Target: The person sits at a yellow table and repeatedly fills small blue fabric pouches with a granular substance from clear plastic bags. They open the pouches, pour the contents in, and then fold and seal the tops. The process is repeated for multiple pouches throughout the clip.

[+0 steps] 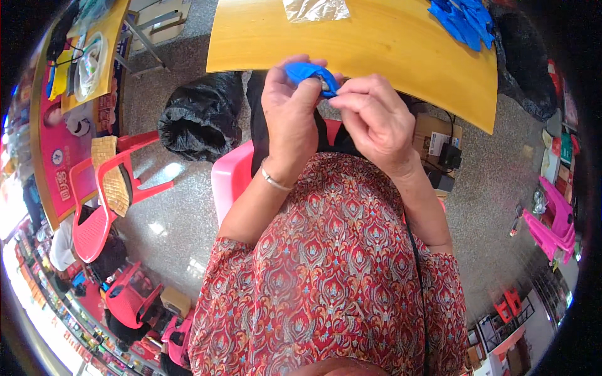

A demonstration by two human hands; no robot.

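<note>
Red patterned cloth of the person's top (pixel 332 250) lies nearest the camera and fills the lower middle. Beyond it stretches the yellow wooden surface (pixel 376 47), its near edge just past the hands. Two black plastic bags flank it: one (pixel 188 103) on the floor to the left, its mouth gaping but too dark inside to read, the other (pixel 527 69) past the right end, its contents hidden.

Both hands are raised in front of the body. The left hand (pixel 288 116) grips the blue piece (pixel 307 70) between thumb and fingers; the right hand (pixel 376 116) has thumb and index finger pinched together at its lower right end. The piece's long axis slants from upper left, within the left grasp, down toward the right fingertips, so the left is nearer its bulk and the right meets only its tip.

At the surface's far right corner lies a crumpled blue heap (pixel 464 22). A clear container (pixel 103 55) on the far left holds something pale, unclear. A clear wrapper (pixel 313 9) lies at the surface's far side. Smallest, a greyish bit (pixel 323 83) shows at the blue piece's opening.
</note>
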